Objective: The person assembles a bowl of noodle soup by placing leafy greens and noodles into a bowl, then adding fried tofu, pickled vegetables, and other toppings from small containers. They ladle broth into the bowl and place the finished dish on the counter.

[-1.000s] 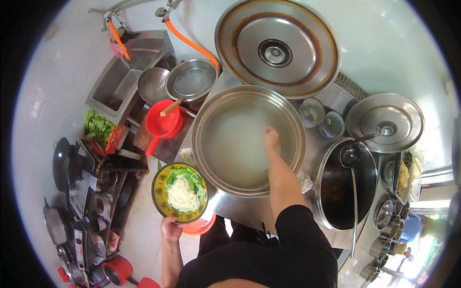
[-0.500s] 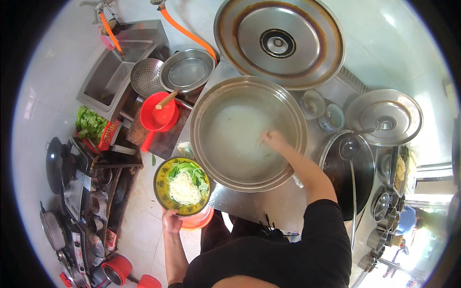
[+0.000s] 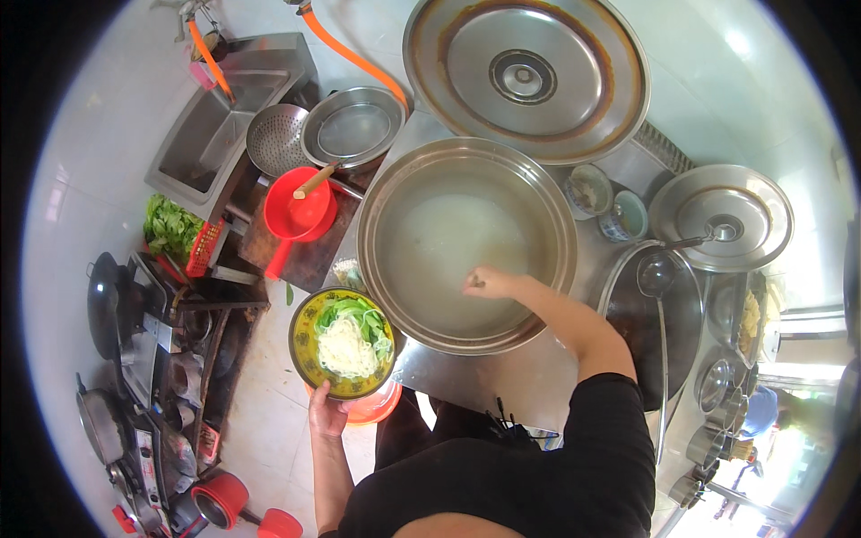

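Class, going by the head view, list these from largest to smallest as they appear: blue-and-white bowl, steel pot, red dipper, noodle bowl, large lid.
1. Steel pot and large lid: too alike to rank; the frame cuts off the lid.
2. Noodle bowl
3. Red dipper
4. Blue-and-white bowl

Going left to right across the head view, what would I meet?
Black wok, leafy greens, yellow bowl of noodles in the left hand, large steel pot, dark-filled pot.
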A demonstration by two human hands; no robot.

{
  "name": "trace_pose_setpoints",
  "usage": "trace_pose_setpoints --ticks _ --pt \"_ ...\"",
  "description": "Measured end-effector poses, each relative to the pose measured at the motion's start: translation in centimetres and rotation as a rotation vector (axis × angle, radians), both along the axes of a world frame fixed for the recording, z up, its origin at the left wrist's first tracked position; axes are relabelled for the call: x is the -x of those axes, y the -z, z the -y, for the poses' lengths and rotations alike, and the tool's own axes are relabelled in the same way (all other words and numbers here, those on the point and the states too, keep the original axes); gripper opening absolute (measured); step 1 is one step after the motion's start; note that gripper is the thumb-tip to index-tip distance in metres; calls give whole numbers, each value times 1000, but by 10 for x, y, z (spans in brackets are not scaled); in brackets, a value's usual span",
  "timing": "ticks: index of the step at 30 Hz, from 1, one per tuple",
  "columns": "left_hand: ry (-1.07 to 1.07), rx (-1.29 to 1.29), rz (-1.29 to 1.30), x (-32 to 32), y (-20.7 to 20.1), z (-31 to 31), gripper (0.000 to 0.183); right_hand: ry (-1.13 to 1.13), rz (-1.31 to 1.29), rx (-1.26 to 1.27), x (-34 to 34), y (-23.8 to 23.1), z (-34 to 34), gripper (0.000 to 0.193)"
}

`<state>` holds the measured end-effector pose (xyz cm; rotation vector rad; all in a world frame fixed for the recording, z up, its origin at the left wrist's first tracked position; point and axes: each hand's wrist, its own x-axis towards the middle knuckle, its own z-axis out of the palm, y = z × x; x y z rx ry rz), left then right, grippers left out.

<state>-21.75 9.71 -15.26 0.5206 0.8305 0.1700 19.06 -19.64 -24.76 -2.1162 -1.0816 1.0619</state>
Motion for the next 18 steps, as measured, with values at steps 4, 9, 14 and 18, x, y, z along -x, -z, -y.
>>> trace_pose_setpoints --ticks 4,9,14,18 --pt "-34 -3 13 -2 -11 11 51 -79 319 120 -41 -30 27 17" --pt "-70 -31 -5 -5 -25 23 46 885 304 -301 -60 23 8 22" --pt "-60 -38 -22 -5 -31 26 38 1055 -116 -270 -53 57 -28 25" --pt "-91 -20 -26 -7 -32 26 38 821 -385 -142 -26 45 -50 20"
